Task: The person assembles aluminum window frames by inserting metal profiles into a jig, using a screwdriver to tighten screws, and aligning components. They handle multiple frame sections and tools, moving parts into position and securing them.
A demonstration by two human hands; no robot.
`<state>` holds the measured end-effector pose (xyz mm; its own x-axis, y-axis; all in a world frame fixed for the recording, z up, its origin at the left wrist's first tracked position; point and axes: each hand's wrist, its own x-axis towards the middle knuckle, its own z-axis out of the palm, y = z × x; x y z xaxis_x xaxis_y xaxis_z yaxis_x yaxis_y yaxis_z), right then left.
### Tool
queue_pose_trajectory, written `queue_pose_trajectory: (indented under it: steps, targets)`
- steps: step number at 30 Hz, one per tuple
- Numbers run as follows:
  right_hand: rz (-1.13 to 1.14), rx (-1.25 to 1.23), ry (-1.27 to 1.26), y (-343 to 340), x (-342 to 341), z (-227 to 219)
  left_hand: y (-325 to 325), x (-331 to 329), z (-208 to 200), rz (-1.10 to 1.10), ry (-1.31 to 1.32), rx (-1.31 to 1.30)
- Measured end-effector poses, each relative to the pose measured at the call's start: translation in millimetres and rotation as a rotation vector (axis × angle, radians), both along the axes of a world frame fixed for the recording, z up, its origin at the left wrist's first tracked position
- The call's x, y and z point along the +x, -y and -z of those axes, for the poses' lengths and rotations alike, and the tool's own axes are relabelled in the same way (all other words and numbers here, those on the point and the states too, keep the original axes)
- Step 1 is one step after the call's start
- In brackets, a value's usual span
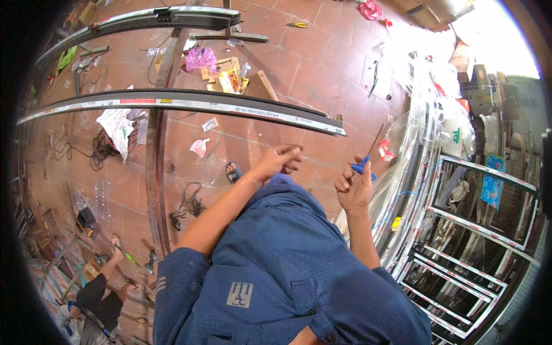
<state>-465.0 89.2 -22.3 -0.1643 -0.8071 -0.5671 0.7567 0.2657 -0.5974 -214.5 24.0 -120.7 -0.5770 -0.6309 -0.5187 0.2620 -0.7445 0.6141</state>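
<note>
My right hand is raised on the right, its fingers closed round a blue-handled tool with a long thin shaft. The shaft points up and away; the tool's exact kind does not show. In front of my waist, my left hand has its fingers curled in, and whether something small sits between the fingertips cannot be made out. Beyond both hands lies a long dark metal profile with a printed protective strip, apart from them. It rests across a brown metal support bar.
A second profile lies farther off. Cardboard pieces, a purple plastic bag, a white bag and yellow-handled pliers litter the tiled floor. Metal frames stand at right. Another person is at lower left.
</note>
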Motion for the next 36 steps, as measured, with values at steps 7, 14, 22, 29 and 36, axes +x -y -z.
queue_pose_trajectory:
  steps: [7, 14, 22, 29, 36]
  targets:
    - [-0.307, -0.016, -0.333, -10.0, -30.3, 17.2, -0.6, -61.6, -45.6, 0.260, 0.105, -0.261]
    - [-0.670, -0.129, -0.368, 15.8, -64.5, 8.2, -9.1, -119.1, -58.9, 0.007, 0.096, -0.126]
    - [-0.666, 0.087, -0.154, 44.8, -144.3, 36.7, 1.6, -144.8, -85.5, -0.167, 0.351, -0.222]
    - [-0.361, 0.072, 0.166, 74.8, -156.4, 46.2, 5.2, -170.1, -107.9, 0.012, 0.640, -0.403]
    - [-0.352, -0.143, 0.035, 84.5, -124.7, 17.4, 25.7, -197.3, -121.1, 0.037, 0.515, -0.002]
